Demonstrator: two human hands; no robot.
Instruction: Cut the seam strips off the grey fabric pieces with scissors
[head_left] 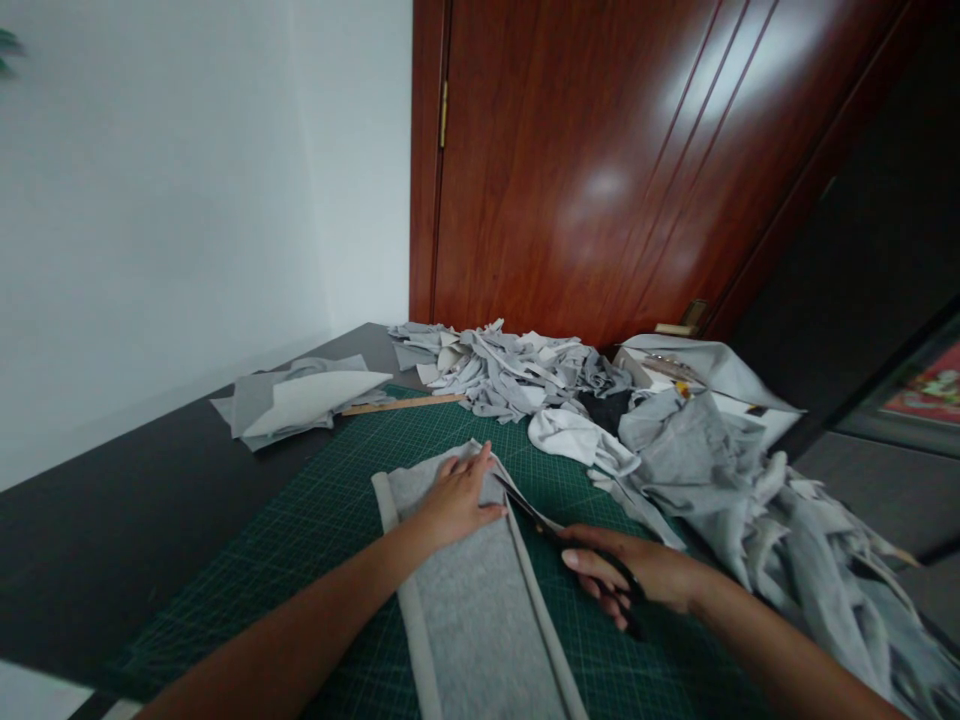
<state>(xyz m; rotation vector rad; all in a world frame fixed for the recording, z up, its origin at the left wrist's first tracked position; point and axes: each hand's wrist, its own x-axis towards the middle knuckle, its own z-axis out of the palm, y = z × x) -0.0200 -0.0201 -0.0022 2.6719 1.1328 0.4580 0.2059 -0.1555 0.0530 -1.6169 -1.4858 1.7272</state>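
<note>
A long strip of grey fabric (480,620) with rolled, paler side edges lies on a green cutting mat (300,590). My left hand (461,500) rests on the far end of the fabric, fingers stretched out and thumb apart, near the right-hand edge. In my right hand (619,570) is a pair of black-handled scissors (551,530), gripped by the handles. Their dark blades point up and left along the fabric's right edge, the tips close to my left hand. Whether the blades are parted at the edge is hard to see.
A heap of grey fabric scraps (517,365) lies along the back by a brown door (555,180). Folded pieces (300,400) sit at left beside a wooden ruler (405,404). A white box (645,370) and more grey cloth (810,560) crowd the right side.
</note>
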